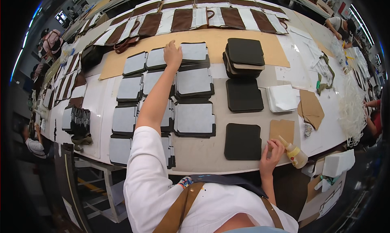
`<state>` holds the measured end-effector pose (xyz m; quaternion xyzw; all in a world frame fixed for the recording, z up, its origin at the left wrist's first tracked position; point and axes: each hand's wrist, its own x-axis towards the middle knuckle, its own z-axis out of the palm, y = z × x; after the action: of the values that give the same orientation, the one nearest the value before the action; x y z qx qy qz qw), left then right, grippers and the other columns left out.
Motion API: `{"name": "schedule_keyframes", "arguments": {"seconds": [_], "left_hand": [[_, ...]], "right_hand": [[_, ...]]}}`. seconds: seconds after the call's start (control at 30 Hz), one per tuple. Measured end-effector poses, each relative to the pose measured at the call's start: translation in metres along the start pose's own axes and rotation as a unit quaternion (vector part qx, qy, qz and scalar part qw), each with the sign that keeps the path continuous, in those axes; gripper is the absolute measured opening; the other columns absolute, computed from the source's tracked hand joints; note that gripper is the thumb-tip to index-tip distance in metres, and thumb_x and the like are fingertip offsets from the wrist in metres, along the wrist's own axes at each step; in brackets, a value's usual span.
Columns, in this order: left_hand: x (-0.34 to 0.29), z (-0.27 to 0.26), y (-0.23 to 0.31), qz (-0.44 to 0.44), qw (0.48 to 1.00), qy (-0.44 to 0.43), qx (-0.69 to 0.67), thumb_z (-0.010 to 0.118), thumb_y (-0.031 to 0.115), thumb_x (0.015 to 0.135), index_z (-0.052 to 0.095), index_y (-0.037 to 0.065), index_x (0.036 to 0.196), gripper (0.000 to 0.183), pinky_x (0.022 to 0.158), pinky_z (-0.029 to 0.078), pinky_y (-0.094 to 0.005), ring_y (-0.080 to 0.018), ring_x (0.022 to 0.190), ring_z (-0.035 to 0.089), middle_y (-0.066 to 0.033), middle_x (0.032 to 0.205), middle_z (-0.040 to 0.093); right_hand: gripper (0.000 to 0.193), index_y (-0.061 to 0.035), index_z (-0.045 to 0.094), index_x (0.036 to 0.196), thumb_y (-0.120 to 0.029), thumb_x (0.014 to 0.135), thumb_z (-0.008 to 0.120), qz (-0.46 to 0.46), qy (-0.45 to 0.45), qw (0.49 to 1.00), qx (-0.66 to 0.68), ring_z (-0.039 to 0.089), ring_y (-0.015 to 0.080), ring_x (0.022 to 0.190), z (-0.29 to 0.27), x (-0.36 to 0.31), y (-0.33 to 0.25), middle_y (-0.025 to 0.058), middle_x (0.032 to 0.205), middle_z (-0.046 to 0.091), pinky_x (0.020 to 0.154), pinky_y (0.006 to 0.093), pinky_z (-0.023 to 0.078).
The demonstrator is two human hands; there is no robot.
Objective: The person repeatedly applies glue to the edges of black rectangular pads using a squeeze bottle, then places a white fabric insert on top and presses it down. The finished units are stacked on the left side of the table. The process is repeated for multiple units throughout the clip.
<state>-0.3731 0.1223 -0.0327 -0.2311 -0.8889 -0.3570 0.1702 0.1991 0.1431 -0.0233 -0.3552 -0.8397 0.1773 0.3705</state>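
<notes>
My left hand reaches far across the table to the back row of stacked dark panels with pale grey faces. It lies between a middle stack and a right stack, fingers stretched out, over their edges; no held thing shows. My right hand is at the near edge, fingers loosely bent and apart, with nothing visible in it. Beside its fingertips a yellowish squeeze bottle with a pointed nozzle leans over. A plain dark panel lies just left of this hand, and a brown card just beyond it.
Several more grey-faced stacks fill the table's left middle. At right stand a tall dark stack, another dark panel pile, white sheets and brown cards. Brown-and-white pieces line the back. Other people work around the edges.
</notes>
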Motion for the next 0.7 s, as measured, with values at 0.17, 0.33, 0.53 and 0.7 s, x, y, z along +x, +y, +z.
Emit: {"name": "schedule_keyframes", "arguments": {"seconds": [0.17, 0.33, 0.53, 0.7], "left_hand": [[-0.01, -0.057, -0.001, 0.141, 0.989, 0.035, 0.019, 0.069, 0.011, 0.088, 0.065, 0.009, 0.123, 0.035, 0.095, 0.047, -0.0434, -0.0325, 0.11, 0.059, -0.0169, 0.115, 0.06], [-0.113, -0.15, 0.077, 0.129, 0.93, -0.24, -0.247, 0.065, 0.0, 0.089, 0.068, 0.005, 0.118, 0.03, 0.08, 0.052, -0.0324, -0.0183, 0.084, 0.061, -0.0084, 0.105, 0.067], [-0.26, -0.222, 0.111, 0.09, 0.881, -0.391, -0.25, 0.069, 0.015, 0.096, 0.071, 0.0, 0.104, 0.016, 0.057, 0.043, -0.0247, -0.0056, 0.063, 0.053, -0.0005, 0.073, 0.063], [-0.318, -0.224, 0.119, 0.062, 0.906, -0.39, -0.151, 0.067, 0.015, 0.097, 0.072, 0.003, 0.1, 0.014, 0.057, 0.044, -0.0278, -0.0126, 0.059, 0.057, -0.0037, 0.065, 0.061]], "right_hand": [[0.025, -0.0028, 0.063, 0.112, 0.003, 0.088, 0.064, -0.02, 0.028, 0.999, 0.018, 0.052, 0.0345, 0.112, -0.002, 0.001, -0.001, 0.0146, 0.118, 0.059, 0.099, 0.0454, 0.04], [0.029, -0.0036, 0.062, 0.12, 0.0, 0.091, 0.064, -0.028, 0.123, 0.992, -0.027, 0.052, 0.0334, 0.12, -0.034, -0.003, 0.018, 0.0144, 0.125, 0.06, 0.106, 0.046, 0.035], [0.044, -0.0027, 0.055, 0.137, -0.024, 0.1, 0.063, 0.071, 0.22, 0.95, -0.209, 0.051, 0.0353, 0.124, -0.106, -0.008, 0.107, 0.0157, 0.13, 0.059, 0.11, 0.0482, 0.033], [0.062, -0.0057, 0.049, 0.147, -0.039, 0.097, 0.068, 0.265, -0.017, 0.949, 0.171, 0.055, 0.0264, 0.123, -0.123, -0.019, 0.14, 0.0148, 0.129, 0.061, 0.104, 0.0395, 0.043]]}}
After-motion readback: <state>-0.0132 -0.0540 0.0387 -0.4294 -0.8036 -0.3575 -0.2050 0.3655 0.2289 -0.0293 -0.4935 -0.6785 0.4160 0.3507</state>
